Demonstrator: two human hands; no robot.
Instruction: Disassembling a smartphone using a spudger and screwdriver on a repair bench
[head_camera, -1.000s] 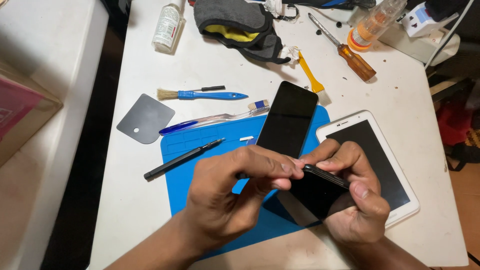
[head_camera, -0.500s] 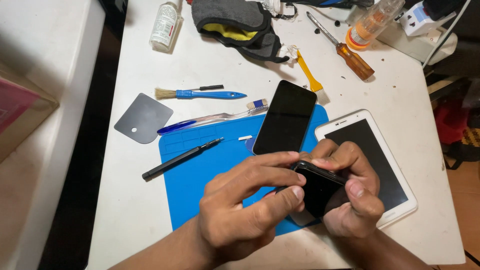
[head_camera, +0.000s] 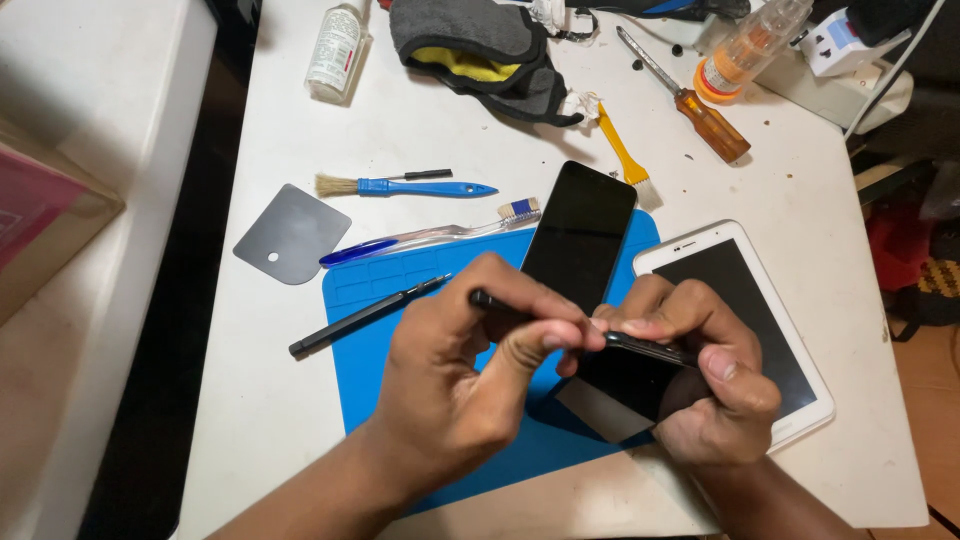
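The thin black slab of a phone (head_camera: 625, 375), glossy and dark, was held edge-up just above the blue silicone work mat (head_camera: 400, 350), near the front of the white table (head_camera: 300, 400). It was gripped by the right hand (head_camera: 715, 400), whose fingers were curled closed round its lower right side, with the thumb laid along the top edge; held so, the narrow edge was turned toward the camera. The left hand (head_camera: 450, 400) was closed as well, its thumb and forefinger pinched on the same top edge near the left corner, as though the seam there was being pressed or felt; whether a small tool was caught between the fingertips could not be told.

A second black phone (head_camera: 580, 235) was laid flat, screen up, across the mat's far edge, clear of the hands. A white tablet with a dark screen (head_camera: 745, 300) was lying just beside the right hand, partly covered by it. A black pen-like tool (head_camera: 365, 315) was resting aslant on the mat's left border, within reach of the left hand. Farther off, a grey plastic scraper card (head_camera: 292, 235), a blue-handled brush (head_camera: 405, 187), a blue and clear toothbrush (head_camera: 430, 238), a yellow-handled brush (head_camera: 620, 145), an orange-handled screwdriver (head_camera: 700, 105) and a clear bottle (head_camera: 335, 50) were spread over the table.
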